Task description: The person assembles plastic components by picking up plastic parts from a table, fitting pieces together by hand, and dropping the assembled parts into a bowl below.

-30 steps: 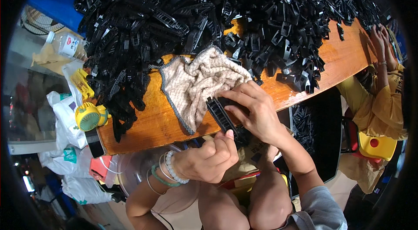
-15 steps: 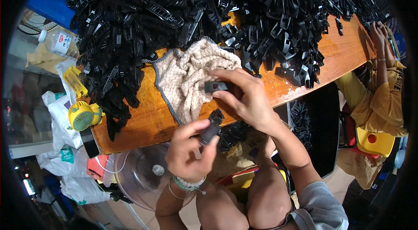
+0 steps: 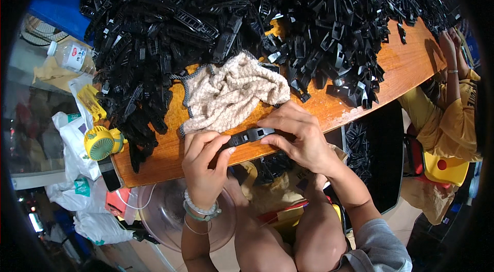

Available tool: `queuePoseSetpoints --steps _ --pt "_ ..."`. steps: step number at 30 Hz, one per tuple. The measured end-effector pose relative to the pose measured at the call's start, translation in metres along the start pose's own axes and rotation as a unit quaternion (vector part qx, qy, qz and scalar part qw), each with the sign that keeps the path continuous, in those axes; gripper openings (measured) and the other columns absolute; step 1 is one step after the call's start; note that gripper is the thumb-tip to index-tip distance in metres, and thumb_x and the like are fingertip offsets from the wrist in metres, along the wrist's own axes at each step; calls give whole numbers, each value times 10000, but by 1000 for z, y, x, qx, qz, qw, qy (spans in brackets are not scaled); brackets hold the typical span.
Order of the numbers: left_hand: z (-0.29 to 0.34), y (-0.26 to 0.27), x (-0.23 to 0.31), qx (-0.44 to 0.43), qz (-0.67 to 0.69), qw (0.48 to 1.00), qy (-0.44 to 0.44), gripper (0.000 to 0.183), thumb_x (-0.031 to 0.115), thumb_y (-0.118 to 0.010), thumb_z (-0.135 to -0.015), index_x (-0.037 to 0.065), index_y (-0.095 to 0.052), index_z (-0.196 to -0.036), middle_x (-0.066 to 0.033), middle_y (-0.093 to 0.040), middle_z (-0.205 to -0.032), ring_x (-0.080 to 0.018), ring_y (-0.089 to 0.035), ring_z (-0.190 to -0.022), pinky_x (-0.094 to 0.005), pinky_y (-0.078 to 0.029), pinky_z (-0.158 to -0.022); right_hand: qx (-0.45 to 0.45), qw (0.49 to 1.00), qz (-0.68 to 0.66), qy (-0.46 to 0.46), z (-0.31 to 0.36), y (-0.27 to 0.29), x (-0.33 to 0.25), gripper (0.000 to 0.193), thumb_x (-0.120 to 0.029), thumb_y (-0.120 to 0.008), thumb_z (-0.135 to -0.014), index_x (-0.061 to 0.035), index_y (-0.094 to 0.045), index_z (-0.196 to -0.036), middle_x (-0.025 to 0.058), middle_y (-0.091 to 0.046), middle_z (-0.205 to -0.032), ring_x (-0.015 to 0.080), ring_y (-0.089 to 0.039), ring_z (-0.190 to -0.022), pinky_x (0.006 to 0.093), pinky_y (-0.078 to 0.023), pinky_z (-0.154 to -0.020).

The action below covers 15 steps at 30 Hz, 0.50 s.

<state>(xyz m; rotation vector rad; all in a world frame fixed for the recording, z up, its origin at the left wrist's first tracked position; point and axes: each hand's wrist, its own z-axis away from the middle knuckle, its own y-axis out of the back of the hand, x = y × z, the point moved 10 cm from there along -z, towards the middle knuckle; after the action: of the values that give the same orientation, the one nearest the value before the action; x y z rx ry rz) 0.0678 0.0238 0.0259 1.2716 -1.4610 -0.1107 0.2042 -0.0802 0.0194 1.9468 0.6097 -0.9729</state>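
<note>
Between my hands, at the table's near edge, black plastic parts form one short bar. My left hand (image 3: 205, 154) pinches the darker left part (image 3: 235, 141) by its end. My right hand (image 3: 298, 135) grips the right part (image 3: 257, 133), which has a small rectangular opening, between thumb and fingers. The two pieces meet end to end; whether they are locked together I cannot tell. Just beyond them a crumpled beige cloth (image 3: 231, 94) with a grey stitched edge lies on the wooden table (image 3: 159, 161).
A large heap of black plastic parts (image 3: 206, 20) covers the far side of the table. Left stand a yellow fan (image 3: 101, 143), a phone (image 3: 109, 175) and a plastic bottle (image 3: 74, 57). Below is a clear round tub (image 3: 164, 220). Another person's hands (image 3: 450, 48) are at the right.
My left hand has risen and turned, bringing its part against the one in my right hand. My right hand has come down toward the table edge, off the cloth.
</note>
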Motion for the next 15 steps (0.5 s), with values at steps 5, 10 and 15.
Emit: queuePoseSetpoints --steps 5,10,15 --pt "-2 -2 -3 -14 57 998 -13 228 -70 -729 -711 -12 -690 -927 -92 -634 -890 -268 -579 -846 -353 -487 -766 -7 1000 -17 13 -7 -1 4 270 -96 -806 -717 -5 -738 -962 96 -675 -906 266 -598 -883 369 -474 -810" --pt "-1 -5 -1 -14 80 997 -17 217 -90 -735 -692 -51 -673 -896 -113 -634 -869 -262 -581 -838 -329 -473 -772 -16 997 24 66 -11 -17 -14 229 -106 -792 -705 -10 -735 -904 77 -618 -931 275 -580 -868 375 -463 -802" --pt "-6 -10 9 -33 77 995 -57 246 -38 -773 -688 -25 -692 -919 -103 -638 -881 -273 -590 -839 -353 -486 -765 3 998 40 46 7 -13 -14 264 -104 -775 -731 6 -710 -962 101 -602 -959 291 -595 -895 379 -498 -782"
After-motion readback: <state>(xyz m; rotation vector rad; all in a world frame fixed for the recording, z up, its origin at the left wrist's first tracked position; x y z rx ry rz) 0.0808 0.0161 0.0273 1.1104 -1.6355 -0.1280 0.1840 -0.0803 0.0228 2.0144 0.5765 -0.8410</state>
